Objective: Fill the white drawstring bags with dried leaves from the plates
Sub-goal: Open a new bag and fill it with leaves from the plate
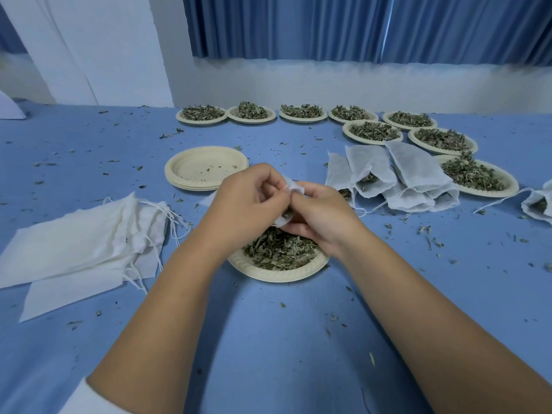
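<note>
Above a cream paper plate (279,274) heaped with dried leaves (280,249), both hands meet on one white drawstring bag (294,188). My left hand (249,198) pinches the bag's upper edge. My right hand (319,215) grips the bag from the right side; most of the bag is hidden between the fingers. A pile of flat empty bags (80,243) with loose strings lies at the left. Several filled bags (394,177) lie in a heap at the right.
A stack of empty plates (206,167) sits behind my left hand. Several plates of dried leaves (301,112) line the far edge and curve down the right side (478,177). Another filled bag (539,203) lies at the right edge. Leaf crumbs litter the blue cloth.
</note>
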Available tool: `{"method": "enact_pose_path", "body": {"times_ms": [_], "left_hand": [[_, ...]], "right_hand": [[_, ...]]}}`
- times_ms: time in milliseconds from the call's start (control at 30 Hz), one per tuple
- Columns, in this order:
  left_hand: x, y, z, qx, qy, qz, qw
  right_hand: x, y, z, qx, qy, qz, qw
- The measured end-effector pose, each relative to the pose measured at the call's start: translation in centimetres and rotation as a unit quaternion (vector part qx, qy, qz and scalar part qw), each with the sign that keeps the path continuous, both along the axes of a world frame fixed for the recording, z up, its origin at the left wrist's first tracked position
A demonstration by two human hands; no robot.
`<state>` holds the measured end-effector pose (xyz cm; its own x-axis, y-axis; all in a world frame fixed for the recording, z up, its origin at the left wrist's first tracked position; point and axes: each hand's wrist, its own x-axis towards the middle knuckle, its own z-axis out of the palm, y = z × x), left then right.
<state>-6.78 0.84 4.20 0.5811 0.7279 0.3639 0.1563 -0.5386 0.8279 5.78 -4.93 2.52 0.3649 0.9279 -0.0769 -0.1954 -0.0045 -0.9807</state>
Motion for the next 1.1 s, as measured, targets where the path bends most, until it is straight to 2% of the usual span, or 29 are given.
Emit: {"method": "enact_pose_path", "body": {"times_ms": [67,133,267,333,400,500,600,767,833,900,1000,1033,1100], "left_hand": [[0.1,-0.2,0.0,-0.003,0.022,-0.024,0.999],[0.1,-0.1,-0.1,0.002,0.027,-0.005,1.000],[-0.1,0.7,-0.2,0.034,0.037,0.096,0.994],[-0.3,1.0,-0.1,0.018,0.033,0.105,0.994],[-0.4,0.9,0.0,-0.008,0.027,0.093,0.995],[-0.2,0.5,0.2,-0.042,0.047,0.057,0.996],[-0.2,0.2,0.4,-0.072,0.062,0.035,0.995],[-0.5,1.0,0.2,-0.015,0.046,0.168,0.985],[-0.8,1.2,0.2,-0.008,0.029,0.198,0.980],[-0.9,1.4,0.3,-0.003,0.032,0.206,0.978],[-0.8,1.3,0.1,-0.002,0.052,0.196,0.979],[-0.7,1.3,0.0,-0.003,0.055,0.194,0.979],[-0.7,1.4,-0.1,-0.003,0.055,0.199,0.978]], "right_hand": [[-0.2,0.2,-0.3,-0.007,-0.032,-0.011,0.999],[-0.3,0.3,-0.4,-0.014,-0.038,-0.006,0.999],[0.4,0.2,0.4,-0.024,0.037,0.036,0.998],[0.7,-0.1,0.8,-0.027,0.055,0.062,0.996],[0.6,-0.2,0.9,-0.030,0.023,0.072,0.997],[0.2,-0.1,0.5,-0.034,-0.043,0.034,0.998],[0.0,0.1,0.0,-0.034,-0.063,0.003,0.997],[0.6,-0.1,0.8,-0.046,-0.063,0.012,0.997],[1.2,-0.4,1.1,-0.047,-0.142,-0.002,0.989],[1.8,-0.6,1.1,-0.049,-0.302,-0.034,0.951],[2.0,-0.9,1.1,-0.094,-0.526,-0.029,0.845],[1.8,-1.0,1.1,-0.115,-0.566,-0.012,0.816],[1.4,-1.0,0.8,-0.138,-0.596,0.018,0.791]]}}
